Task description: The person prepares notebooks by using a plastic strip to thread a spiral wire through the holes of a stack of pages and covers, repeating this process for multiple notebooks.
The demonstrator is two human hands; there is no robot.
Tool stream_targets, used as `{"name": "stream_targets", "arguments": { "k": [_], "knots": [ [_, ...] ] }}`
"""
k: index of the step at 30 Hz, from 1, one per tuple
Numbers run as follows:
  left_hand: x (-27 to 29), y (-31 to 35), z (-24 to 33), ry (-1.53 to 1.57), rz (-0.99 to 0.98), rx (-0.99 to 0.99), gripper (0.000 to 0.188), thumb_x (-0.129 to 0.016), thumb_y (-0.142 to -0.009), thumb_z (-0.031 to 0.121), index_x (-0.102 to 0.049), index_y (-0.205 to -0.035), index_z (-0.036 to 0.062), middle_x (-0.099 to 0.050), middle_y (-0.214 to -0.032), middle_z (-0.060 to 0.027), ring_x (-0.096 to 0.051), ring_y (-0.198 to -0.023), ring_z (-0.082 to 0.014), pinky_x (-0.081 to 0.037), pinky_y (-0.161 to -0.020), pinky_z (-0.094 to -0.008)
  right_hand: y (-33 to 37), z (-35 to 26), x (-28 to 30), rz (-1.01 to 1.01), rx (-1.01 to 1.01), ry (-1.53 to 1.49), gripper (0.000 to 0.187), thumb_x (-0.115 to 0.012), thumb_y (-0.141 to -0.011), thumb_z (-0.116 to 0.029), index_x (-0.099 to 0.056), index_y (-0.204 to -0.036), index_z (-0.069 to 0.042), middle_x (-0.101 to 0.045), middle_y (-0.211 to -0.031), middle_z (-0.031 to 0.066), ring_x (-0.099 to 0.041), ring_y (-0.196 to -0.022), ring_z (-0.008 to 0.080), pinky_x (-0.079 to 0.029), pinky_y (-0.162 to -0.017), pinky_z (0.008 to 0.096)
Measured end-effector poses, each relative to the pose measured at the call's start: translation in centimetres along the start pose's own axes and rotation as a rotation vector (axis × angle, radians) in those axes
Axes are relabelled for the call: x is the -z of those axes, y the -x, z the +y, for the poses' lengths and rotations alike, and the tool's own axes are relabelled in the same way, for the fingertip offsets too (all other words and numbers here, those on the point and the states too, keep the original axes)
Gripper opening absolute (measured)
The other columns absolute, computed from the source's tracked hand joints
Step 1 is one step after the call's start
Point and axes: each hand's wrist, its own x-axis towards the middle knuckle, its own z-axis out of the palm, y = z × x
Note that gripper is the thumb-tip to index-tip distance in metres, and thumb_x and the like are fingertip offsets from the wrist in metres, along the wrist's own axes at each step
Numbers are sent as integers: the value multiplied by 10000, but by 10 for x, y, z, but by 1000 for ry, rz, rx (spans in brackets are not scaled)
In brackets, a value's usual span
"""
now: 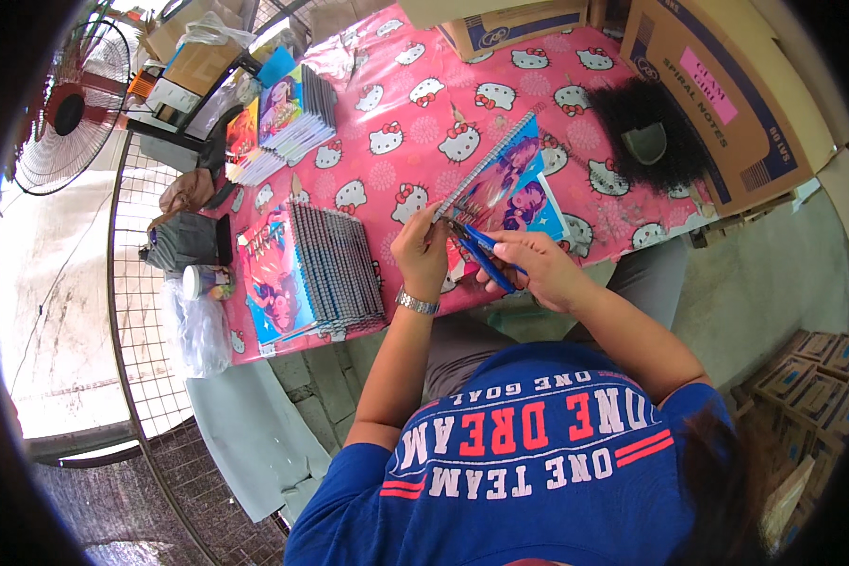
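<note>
My left hand point(421, 253) grips the lower corner of a spiral notebook point(502, 172) with a colourful illustrated cover, its coiled spine slanting up and to the right. In my right hand point(538, 268) is a pair of blue-handled pliers point(482, 242). Their jaws meet the coil's lower end, close to my left fingertips; whether they bite on the wire is too small to tell. Partly beneath the held notebook lies another illustrated cover point(543, 209). To the left of my left hand stands a tall stack of spiral notebooks point(335, 269), coils facing right.
A pink patterned cloth point(387, 179) covers the table. Further back sits a second notebook stack point(297, 113). Dark bristly strands point(623, 118) are heaped beside a big carton point(726, 104) at right. Along the left edge are a jar point(204, 282), plastic bags point(196, 330) and a fan point(71, 113).
</note>
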Motion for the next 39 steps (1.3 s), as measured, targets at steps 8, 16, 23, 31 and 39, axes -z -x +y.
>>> {"name": "stream_targets", "arguments": {
  "k": [8, 16, 23, 31, 39],
  "knots": [
    [128, -13, 44, 106, 588, 264, 187, -597, -979, 96, -668, -1134, 17, -658, -839, -19, -526, -566, -53, -393, -437, -199, 20, 3, 78, 536, 396, 1093, 620, -738, -779, -196, -531, -1334, -15, -562, -1258, 181, -529, -1196, 351, -412, -1040, 426],
    [261, 49, -16, -55, 784, 505, 288, -599, -952, 34, -604, -1222, -66, -673, -1006, -66, -610, -739, -96, -503, -628, -233, 13, 11, 146, 697, 413, 1458, 444, -710, -821, -267, -630, -1158, 11, -604, -1156, 193, -556, -1126, 380, -444, -981, 453],
    [247, 61, -34, -337, 738, 557, 294, -618, -934, 53, -637, -1197, -77, -666, -1074, -86, -598, -835, -110, -489, -726, -260, -49, -22, 194, 864, 310, 1741, 377, -657, -870, -234, -597, -1176, -22, -623, -1134, 194, -595, -1078, 381, -476, -925, 474],
    [176, 6, 36, -682, 644, -73, 246, -561, -961, 117, -659, -1147, -12, -652, -1157, -153, -600, -1064, -261, -477, -912, -362, -46, -42, 163, 903, 394, 1513, 342, -579, -883, -156, -577, -1208, -49, -599, -1113, 214, -610, -1026, 414, -508, -864, 510],
    [-90, -55, -50, -364, -309, -78, 253, -650, -856, 85, -681, -1100, 25, -660, -1112, -195, -593, -1064, -382, -474, -930, -451, -25, -65, 104, 797, 614, 1191, 385, -566, -967, -321, -612, -1199, -18, -607, -1187, 244, -579, -1096, 424, -480, -905, 467]
  ]
}}
